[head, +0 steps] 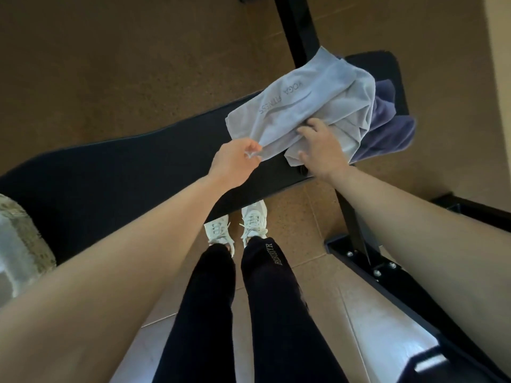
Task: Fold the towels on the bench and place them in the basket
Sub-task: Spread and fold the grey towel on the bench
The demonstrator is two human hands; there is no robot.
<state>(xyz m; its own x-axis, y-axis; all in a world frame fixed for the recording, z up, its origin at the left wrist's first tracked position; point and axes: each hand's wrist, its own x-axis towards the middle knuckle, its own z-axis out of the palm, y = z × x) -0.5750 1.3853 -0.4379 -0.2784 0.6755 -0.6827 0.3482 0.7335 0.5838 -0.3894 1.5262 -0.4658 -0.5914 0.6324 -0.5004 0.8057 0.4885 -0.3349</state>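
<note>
A light grey towel [309, 103] printed with dark letters lies rumpled on the black padded bench [132, 172], toward its right end. My left hand [235, 161] pinches the towel's near left corner and lifts it slightly. My right hand [320, 147] rests on the towel's near edge with fingers spread, pressing into the cloth. A dark purple towel [392, 125] lies bunched under and to the right of the grey one, hanging over the bench's near edge. At the far left edge a woven basket [19, 244] shows only in part.
The bench's black metal frame [367, 261] with bolts runs along the floor at the right, and a black upright [298, 26] stands behind the bench. My legs and white shoes [237, 225] stand on the tan tiled floor close to the bench.
</note>
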